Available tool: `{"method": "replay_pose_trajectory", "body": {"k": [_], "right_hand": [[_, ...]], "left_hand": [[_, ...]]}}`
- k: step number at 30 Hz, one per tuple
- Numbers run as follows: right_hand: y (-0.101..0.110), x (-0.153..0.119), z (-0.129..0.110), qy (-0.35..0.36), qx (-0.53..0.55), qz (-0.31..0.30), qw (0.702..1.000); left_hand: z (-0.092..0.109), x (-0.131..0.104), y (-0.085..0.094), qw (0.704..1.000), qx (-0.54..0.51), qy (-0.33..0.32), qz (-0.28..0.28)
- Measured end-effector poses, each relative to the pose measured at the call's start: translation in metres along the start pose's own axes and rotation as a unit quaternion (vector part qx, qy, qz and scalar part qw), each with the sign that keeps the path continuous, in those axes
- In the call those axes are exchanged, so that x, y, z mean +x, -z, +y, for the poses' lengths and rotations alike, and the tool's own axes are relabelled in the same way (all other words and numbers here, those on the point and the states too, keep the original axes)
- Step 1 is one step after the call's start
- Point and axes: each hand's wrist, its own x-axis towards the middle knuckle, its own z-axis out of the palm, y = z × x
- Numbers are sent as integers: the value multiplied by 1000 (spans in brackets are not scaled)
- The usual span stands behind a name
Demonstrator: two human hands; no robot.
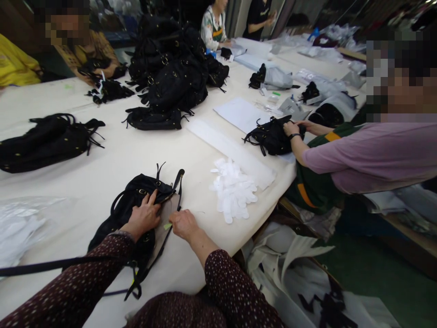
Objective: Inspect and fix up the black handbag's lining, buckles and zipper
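A black bag (128, 191) with gold-coloured fittings lies on the table in front of me, its opening facing right and showing a light lining. My left hand (145, 215) rests on top of the bag, fingers stretched out across the fabric. Along the opening, my right hand (184, 224) is closed, pinching the bag's black edge. A small yellow-green piece (167, 226) shows beside those fingers. One thin black strap (61, 263) trails off to the left, passing by my left sleeve.
White paper strips (234, 189) lie right of the bag. A large pile of black bags (170, 77) stands behind, with another bag (44, 141) at left and clear plastic (27, 223) near it. A co-worker (358, 155) at right handles a black bag (273, 134).
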Motion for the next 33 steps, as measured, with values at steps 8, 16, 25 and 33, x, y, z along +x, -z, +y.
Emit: {"method": "replay_pose_trajectory", "body": {"k": [8, 16, 25, 33], "right_hand": [[1, -1, 0, 1, -3, 7, 1000], [-1, -1, -2, 2, -5, 16, 1000], [1, -1, -3, 7, -13, 23, 1000], [0, -2, -3, -4, -10, 10, 1000]], "left_hand": [[1, -2, -2, 1000, 13, 13, 8], [-9, -20, 14, 989, 60, -90, 102], [-25, -33, 46, 946, 36, -321, 35], [-36, -14, 7, 931, 47, -356, -65]]}}
